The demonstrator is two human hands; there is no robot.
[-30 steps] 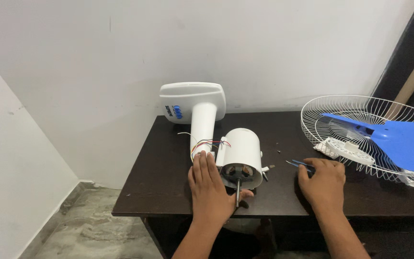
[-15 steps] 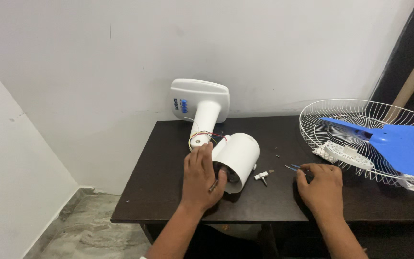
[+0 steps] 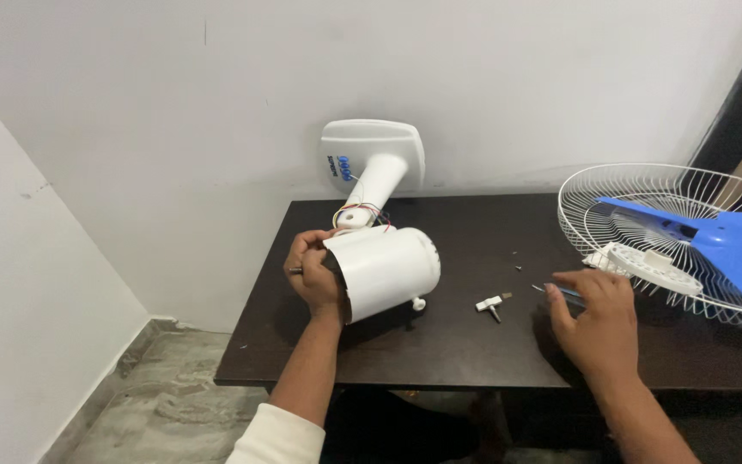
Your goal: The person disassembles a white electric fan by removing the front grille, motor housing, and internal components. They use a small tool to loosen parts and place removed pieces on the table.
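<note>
Here, left hand (image 3: pixel 313 273) clamped on the white fan motor case (image 3: pixel 386 270) mid-frame; right hand (image 3: pixel 596 320), fingers flat and apart, resting on thin blue tweezers (image 3: pixel 560 292) at right.

Open dark tabletop (image 3: pixel 474 344) is left between the white motor housing (image 3: pixel 388 271) and the right hand (image 3: pixel 599 314), broken only by a small white T-shaped part (image 3: pixel 489 303) lying near its middle. From that part, the housing is found at nine o'clock, gripped at its open end by the left hand (image 3: pixel 311 271). At eleven o'clock the way is blocked by the white stand and base (image 3: pixel 373 167) leaning toward the wall, with loose coloured wires (image 3: pixel 367 210) at its neck. At three o'clock the table's end is taken up by the wire fan guard (image 3: pixel 646 206) and the blue blade (image 3: pixel 723 249) lying in it. Two tiny screws (image 3: pixel 517 260) lie at one o'clock.
</note>
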